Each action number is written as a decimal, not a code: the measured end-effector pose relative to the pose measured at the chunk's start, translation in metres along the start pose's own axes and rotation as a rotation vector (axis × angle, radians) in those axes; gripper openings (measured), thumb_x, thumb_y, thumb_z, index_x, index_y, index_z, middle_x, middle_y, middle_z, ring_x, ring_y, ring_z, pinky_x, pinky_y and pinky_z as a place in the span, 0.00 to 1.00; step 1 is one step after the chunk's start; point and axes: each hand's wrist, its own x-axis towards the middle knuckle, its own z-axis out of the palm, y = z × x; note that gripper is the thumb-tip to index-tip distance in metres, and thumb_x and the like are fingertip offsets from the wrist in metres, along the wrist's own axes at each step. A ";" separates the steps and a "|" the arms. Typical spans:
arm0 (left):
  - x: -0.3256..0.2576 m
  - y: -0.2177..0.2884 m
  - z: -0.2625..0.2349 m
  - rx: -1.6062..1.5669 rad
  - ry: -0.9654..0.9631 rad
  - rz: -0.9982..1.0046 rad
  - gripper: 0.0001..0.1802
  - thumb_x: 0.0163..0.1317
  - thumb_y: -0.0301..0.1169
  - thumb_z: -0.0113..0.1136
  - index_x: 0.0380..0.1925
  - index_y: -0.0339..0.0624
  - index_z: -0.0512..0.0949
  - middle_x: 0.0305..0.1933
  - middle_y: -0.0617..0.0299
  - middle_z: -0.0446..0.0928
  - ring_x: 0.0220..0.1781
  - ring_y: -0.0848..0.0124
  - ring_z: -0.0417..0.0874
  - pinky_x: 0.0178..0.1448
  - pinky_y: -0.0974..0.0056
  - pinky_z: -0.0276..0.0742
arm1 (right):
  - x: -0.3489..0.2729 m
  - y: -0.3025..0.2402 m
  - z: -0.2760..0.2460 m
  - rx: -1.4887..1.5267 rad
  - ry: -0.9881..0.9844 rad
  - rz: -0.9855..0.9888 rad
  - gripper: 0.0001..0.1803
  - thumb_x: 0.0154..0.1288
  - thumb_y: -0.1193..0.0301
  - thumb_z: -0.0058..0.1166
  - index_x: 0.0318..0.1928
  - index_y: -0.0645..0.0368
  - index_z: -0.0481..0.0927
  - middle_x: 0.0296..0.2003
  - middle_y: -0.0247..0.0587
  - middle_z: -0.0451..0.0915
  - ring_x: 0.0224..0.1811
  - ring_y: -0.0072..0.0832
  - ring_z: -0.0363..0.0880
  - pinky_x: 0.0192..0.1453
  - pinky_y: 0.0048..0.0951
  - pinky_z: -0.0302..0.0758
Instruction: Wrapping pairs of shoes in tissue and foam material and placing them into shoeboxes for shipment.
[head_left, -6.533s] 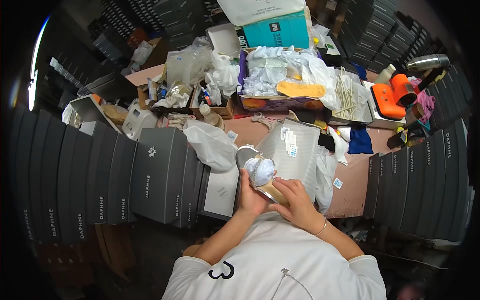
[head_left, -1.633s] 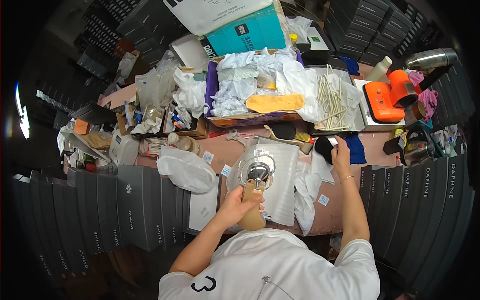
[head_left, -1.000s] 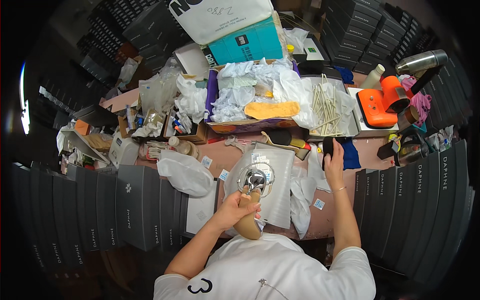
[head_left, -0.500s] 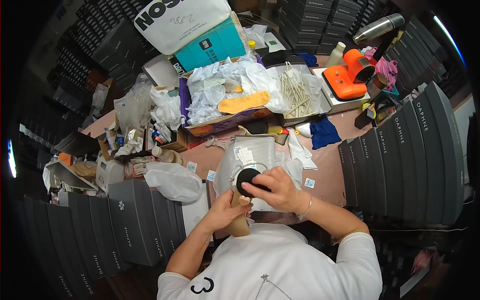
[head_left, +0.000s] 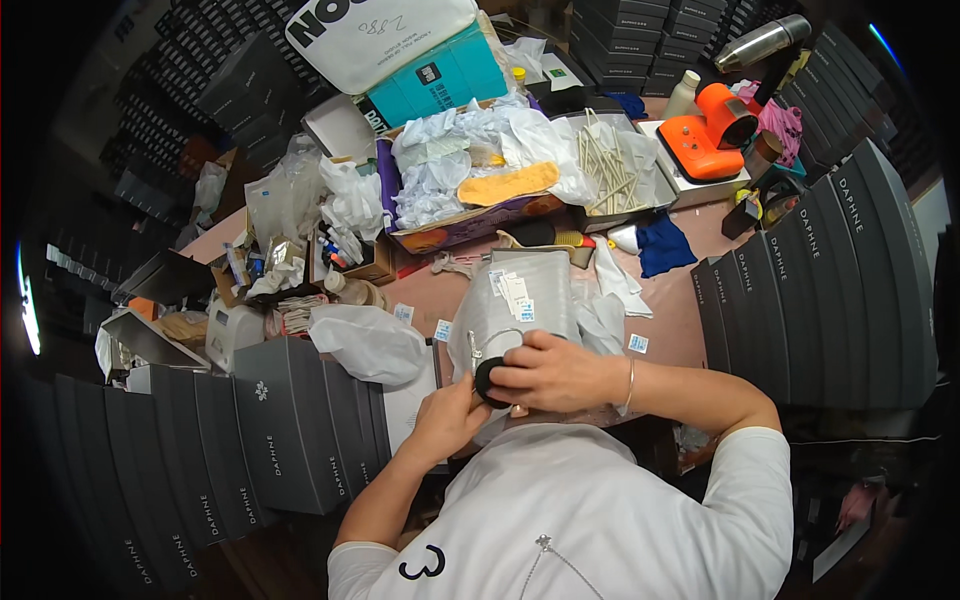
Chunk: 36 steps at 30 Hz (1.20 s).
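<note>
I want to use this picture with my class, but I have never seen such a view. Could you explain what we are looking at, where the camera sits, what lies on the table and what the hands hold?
There is no machine here: a person in a white top works with two bare hands. The single picture comes from a wide camera worn on the person's head, looking down, so straight edges bend near the rim.

The right hand presses a round black pad against a grey plastic-wrapped bundle, while the left hand steadies it from below.

On the pinkish table lie a box of white wrappings, an orange device, a blue cloth and a white plastic bag. Rows of dark grey boxes stand at both sides.
</note>
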 end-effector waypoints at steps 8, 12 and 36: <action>-0.005 0.003 0.000 -0.005 0.101 -0.010 0.19 0.59 0.39 0.60 0.40 0.35 0.70 0.34 0.40 0.79 0.37 0.41 0.80 0.39 0.48 0.74 | -0.006 -0.001 0.009 -0.072 0.132 0.169 0.20 0.52 0.69 0.52 0.49 0.47 0.80 0.44 0.29 0.75 0.43 0.26 0.72 0.46 0.32 0.64; -0.007 -0.029 0.013 -0.707 0.117 -0.092 0.22 0.60 0.36 0.64 0.46 0.32 0.70 0.32 0.56 0.80 0.30 0.66 0.83 0.36 0.61 0.79 | -0.026 0.031 0.017 -0.098 0.245 0.437 0.23 0.51 0.72 0.54 0.52 0.50 0.79 0.46 0.31 0.75 0.43 0.27 0.72 0.46 0.31 0.65; 0.021 -0.060 0.043 -1.763 0.019 -0.054 0.16 0.73 0.46 0.43 0.51 0.50 0.68 0.39 0.66 0.74 0.40 0.73 0.78 0.45 0.67 0.79 | 0.011 -0.042 0.031 0.503 0.108 0.428 0.23 0.51 0.78 0.55 0.51 0.56 0.79 0.40 0.38 0.76 0.40 0.33 0.73 0.46 0.32 0.69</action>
